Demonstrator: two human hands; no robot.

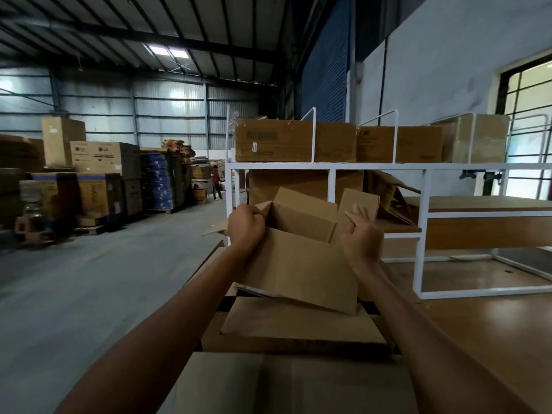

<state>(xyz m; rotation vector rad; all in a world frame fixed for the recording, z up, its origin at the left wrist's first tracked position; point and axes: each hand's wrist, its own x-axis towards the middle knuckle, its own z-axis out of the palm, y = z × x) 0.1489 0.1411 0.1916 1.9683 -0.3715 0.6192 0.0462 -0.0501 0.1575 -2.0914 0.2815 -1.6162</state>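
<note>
I hold a small brown cardboard box [298, 264] in the air in front of me, its top open and its flaps standing up. My left hand [245, 225] grips the box's upper left corner with curled fingers. My right hand [363, 231] grips the upper right edge, fingers curled over the rim beside a raised flap. The box is tilted, its near wall facing me. Under it lie flat cardboard sheets [298, 327] stacked on a larger carton [283, 383].
A white metal rack [424, 204] stands behind the box with several cartons [295, 141] on its top shelf. A wooden table top [493, 324] lies to the right. Stacked cartons on pallets [89, 180] fill the far left; a person [216, 182] stands far off on the concrete floor.
</note>
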